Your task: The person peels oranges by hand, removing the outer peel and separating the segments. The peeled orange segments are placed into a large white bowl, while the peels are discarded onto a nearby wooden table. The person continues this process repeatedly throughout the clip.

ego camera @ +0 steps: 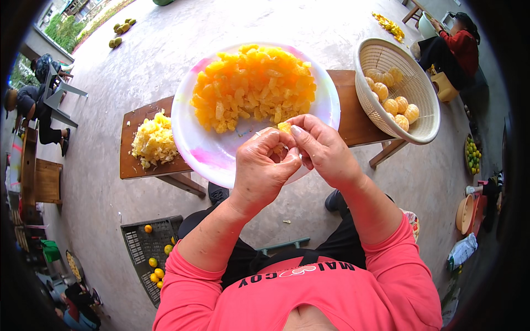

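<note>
My left hand and my right hand meet over the near rim of a large white plastic basin with pink patches. Pinched between their fingertips is a small piece of peeled citrus; part of it is hidden by the fingers. A big heap of loose orange citrus segments fills the far side of the basin. Left of it, a pile of pale membrane scraps lies on the wooden bench. On the right, a cream woven plastic basket holds several peeled citrus fruits.
A black plastic crate with unpeeled citrus stands on the floor at lower left. Seated people are at upper right and along the left edge. Orange peel lies on the floor beyond the basket. My legs are beneath the bench's near edge.
</note>
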Available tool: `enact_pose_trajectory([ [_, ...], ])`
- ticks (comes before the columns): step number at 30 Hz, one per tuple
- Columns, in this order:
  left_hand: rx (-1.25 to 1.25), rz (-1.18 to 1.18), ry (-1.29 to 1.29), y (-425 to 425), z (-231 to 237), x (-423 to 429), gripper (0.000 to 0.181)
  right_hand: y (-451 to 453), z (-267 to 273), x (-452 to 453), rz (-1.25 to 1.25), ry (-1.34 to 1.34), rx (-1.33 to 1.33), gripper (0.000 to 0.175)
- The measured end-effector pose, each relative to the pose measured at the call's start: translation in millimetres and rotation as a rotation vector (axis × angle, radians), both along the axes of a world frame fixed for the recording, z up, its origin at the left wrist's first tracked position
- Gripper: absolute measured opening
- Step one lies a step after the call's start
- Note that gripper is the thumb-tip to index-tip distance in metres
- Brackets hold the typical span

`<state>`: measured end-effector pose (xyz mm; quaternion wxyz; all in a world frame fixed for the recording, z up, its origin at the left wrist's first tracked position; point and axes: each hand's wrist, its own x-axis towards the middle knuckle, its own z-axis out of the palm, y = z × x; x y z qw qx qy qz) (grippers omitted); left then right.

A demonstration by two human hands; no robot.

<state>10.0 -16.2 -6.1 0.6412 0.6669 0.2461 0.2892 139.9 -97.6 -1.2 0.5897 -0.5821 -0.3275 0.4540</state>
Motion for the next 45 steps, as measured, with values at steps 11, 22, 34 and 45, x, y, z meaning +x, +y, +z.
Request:
enact_pose_trajectory([
  [11,-0.24,-0.043,-0.05,12,5,-5,0.006,-1,2,8,0.062,0.459,-0.017,0.024],
  [22,-0.659,-0.136,-0.318,27,-1,-4,0.016,0,8,11,0.054,0.561,0.008,0.024],
  [34,-0.364,-0.108,-0.102,27,0,-7,0.018,2,-3,14,-0.011,0.405,0.059,0.026],
  [45,-0.215,-0.108,-0.087,19,-3,-5,0.012,2,0,1,-0.01,0.121,0.091,0.031],
])
